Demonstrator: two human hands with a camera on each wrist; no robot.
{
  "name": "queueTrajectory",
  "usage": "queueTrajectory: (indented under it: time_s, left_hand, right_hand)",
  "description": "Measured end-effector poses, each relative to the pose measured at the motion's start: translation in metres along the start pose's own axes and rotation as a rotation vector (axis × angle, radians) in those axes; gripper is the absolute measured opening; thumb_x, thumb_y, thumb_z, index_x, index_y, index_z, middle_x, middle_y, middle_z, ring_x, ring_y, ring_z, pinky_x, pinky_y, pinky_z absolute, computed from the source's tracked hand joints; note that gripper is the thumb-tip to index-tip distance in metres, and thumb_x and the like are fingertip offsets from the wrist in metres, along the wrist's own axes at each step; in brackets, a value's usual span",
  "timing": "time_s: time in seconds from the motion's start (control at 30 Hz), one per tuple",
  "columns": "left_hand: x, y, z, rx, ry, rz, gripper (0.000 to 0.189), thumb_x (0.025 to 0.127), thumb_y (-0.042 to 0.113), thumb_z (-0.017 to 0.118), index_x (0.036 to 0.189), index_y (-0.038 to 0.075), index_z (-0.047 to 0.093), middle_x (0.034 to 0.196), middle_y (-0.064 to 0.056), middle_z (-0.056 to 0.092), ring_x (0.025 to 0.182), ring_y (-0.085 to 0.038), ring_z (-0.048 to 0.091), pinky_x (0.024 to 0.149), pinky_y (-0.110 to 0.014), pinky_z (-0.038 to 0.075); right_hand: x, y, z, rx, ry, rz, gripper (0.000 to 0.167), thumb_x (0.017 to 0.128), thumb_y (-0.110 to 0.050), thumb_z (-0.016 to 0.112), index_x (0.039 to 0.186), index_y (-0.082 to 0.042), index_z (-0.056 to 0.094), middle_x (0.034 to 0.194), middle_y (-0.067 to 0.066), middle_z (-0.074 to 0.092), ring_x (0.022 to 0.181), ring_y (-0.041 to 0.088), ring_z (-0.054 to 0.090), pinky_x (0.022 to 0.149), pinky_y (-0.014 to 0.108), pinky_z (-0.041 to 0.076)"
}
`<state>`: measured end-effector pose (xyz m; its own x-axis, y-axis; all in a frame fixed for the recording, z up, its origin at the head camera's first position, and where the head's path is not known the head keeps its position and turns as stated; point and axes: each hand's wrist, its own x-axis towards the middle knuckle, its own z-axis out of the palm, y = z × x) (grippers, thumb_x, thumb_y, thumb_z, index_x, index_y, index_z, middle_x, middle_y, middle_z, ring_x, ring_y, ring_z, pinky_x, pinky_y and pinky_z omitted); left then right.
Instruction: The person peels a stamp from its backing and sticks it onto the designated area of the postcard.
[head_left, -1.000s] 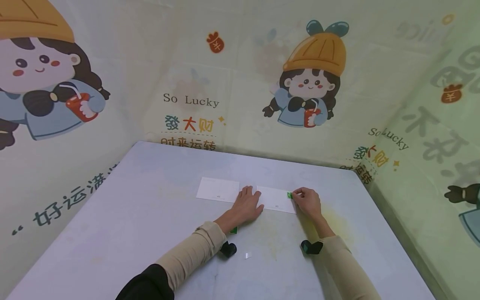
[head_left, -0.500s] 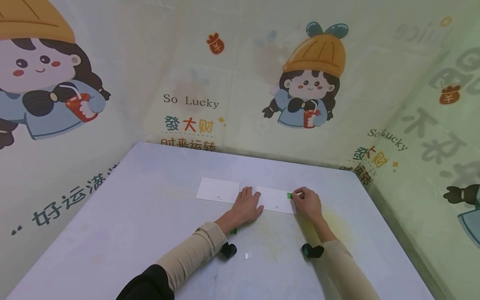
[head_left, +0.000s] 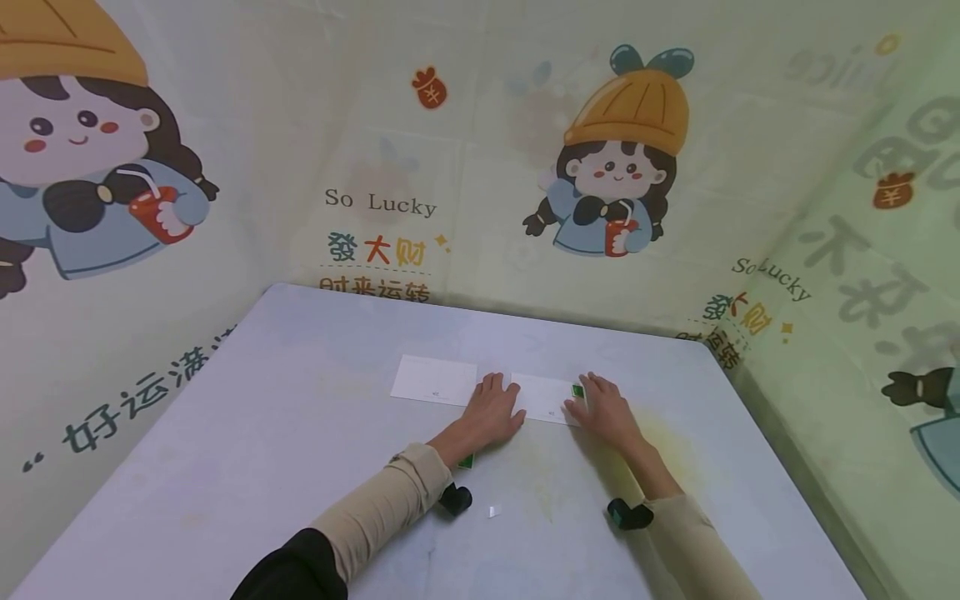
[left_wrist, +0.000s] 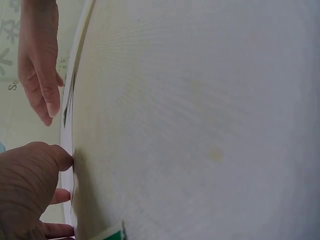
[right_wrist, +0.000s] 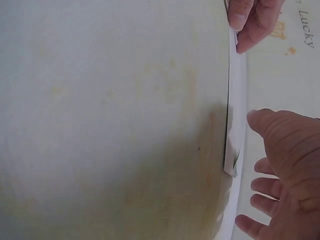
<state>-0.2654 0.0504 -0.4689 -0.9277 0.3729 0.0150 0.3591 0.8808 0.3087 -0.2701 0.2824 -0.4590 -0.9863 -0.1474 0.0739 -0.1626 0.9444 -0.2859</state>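
Head view: as I stand by this white table [head_left: 240,450], two white paper rectangles lie toward its far edge, a left card [head_left: 431,379] and a right card [head_left: 543,397]. A small green rectangular sticker [head_left: 577,391] is at the right card's upper right corner; whether it lies fully flat I cannot tell. The left hand [head_left: 491,410], fingers spread, rests over the gap between the cards, thumb at the right card's lower left corner. The right hand [head_left: 607,414] has its fingers and thumb apart, pinching nothing, and seems to hover just above the sticker's end of the card. Nearer the table's front edge are another green piece [head_left: 467,462], partly hidden by the left wrist, and a small clear scrap [head_left: 493,511]. My reading: sticker placement is in hand, and the next move calls for pressing it flat while the left hand steadies the card.
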Motion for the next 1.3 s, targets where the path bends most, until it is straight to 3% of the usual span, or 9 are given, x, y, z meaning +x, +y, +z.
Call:
queueTrajectory:
  time_s: [0.23,0.6,0.9,1.3]
  left_hand:
    - [-0.0004,-0.0009,-0.0004,0.011,0.005,0.003,0.054,0.103,0.040,0.059,0.147,0.009,0.052,0.151,-0.018,0.043,0.141,-0.032,0.038,0.118,-0.044,0.035]
    - [-0.0009,-0.0027,-0.0003,0.000,-0.002,0.007,0.055,0.104,0.041,0.057,0.149,0.010,0.050,0.152,-0.018,0.042,0.142,-0.032,0.037,0.119,-0.044,0.033]
    - [-0.0004,-0.0039,-0.0006,0.003,0.007,0.022,0.054,0.104,0.041,0.057,0.148,0.009,0.051,0.152,-0.018,0.042,0.142,-0.032,0.038,0.119,-0.044,0.033]
    - [0.0005,-0.0024,-0.0003,0.033,0.021,0.030,0.053,0.104,0.041,0.057,0.145,0.008,0.054,0.149,-0.019,0.046,0.140,-0.032,0.040,0.118,-0.045,0.035]
  right_hand:
    - [-0.0039,-0.0022,0.0032,0.011,-0.061,-0.053,0.074,0.103,-0.039,0.058,0.155,0.008,0.033,0.162,0.030,0.026,0.152,0.048,0.021,0.115,0.069,0.024]
    - [-0.0069,-0.0034,0.0065,0.000,-0.121,-0.121,0.073,0.107,-0.039,0.050,0.154,0.013,0.028,0.162,0.031,0.022,0.152,0.047,0.018,0.118,0.065,0.023]
    - [-0.0062,-0.0048,0.0047,-0.012,-0.184,-0.113,0.076,0.107,-0.043,0.047,0.154,0.012,0.028,0.163,0.032,0.021,0.152,0.048,0.016,0.118,0.067,0.019]
    - [-0.0034,-0.0036,0.0094,-0.058,-0.190,-0.089,0.075,0.107,-0.041,0.046,0.154,0.014,0.025,0.163,0.033,0.020,0.153,0.048,0.013,0.119,0.067,0.017]
